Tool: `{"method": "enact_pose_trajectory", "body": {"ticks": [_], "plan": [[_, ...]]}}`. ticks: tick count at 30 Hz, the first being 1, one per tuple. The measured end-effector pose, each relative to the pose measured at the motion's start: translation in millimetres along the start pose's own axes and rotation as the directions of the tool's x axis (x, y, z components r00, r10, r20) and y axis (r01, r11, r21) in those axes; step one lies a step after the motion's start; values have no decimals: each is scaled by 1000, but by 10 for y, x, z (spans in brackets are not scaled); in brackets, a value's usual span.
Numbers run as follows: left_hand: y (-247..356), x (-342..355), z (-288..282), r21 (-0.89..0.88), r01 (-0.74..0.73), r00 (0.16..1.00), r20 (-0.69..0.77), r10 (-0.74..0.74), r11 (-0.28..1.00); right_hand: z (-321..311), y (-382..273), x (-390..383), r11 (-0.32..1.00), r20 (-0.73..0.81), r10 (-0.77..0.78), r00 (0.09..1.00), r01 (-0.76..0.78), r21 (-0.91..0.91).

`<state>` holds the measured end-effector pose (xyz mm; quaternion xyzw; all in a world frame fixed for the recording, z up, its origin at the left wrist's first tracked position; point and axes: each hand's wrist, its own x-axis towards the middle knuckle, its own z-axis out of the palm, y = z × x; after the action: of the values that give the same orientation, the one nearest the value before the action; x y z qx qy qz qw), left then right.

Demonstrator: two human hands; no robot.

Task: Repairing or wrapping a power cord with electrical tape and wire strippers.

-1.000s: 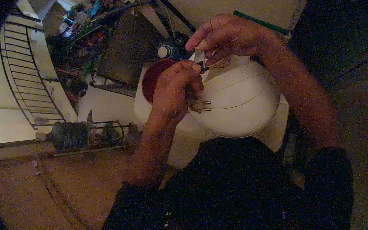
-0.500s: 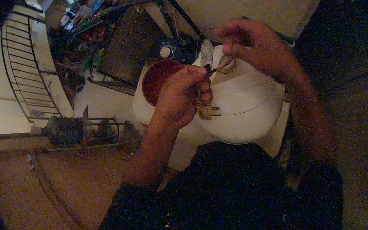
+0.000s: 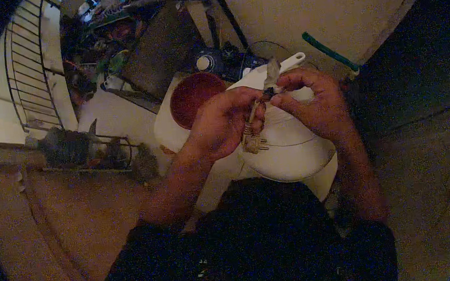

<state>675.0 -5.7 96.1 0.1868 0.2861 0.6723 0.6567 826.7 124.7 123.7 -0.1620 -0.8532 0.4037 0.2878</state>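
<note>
My left hand (image 3: 223,121) is closed around a pale power cord, and its plug (image 3: 254,145) with two pins dangles below my fingers. At the fingertips is a small dark piece (image 3: 268,93); a greyish, crumpled-looking piece (image 3: 273,71) sticks up just above it. My right hand (image 3: 320,103) pinches at the dark piece with thumb and forefinger from the right. Dim, grainy light hides exactly what the fingertips grip. Beneath both hands lies a white, rounded object (image 3: 298,160) with a handle (image 3: 297,57) that has a hole at its end.
A dark red bowl (image 3: 193,97) stands left of my hands. Behind it is a dark device with a pale round knob (image 3: 205,62). A green strip (image 3: 331,52) lies at the back right. Heaped clutter (image 3: 114,26) and a black metal rack (image 3: 27,62) are at the far left.
My right hand has come down and in to meet the left at the cord. The greyish piece now stands between the fingertips. The view has shifted slightly.
</note>
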Motion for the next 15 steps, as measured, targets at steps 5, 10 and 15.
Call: {"method": "enact_pose_trajectory", "body": {"ticks": [5, 10, 15], "plan": [[-13, -33, 49, 200, -34, 998, -45, 44, 979, -12, 42, 5, 1000, 39, 25, 999, -25, -12], [-24, -34, 36, 333, -40, 996, -67, 66, 942, -8, 97, 16, 999, 58, 27, 998, -29, 31], [73, -6, 187, 627, -12, 983, -136, 125, 779, -71, 145, 95, 998, 83, -69, 994, 68, 11]]}}
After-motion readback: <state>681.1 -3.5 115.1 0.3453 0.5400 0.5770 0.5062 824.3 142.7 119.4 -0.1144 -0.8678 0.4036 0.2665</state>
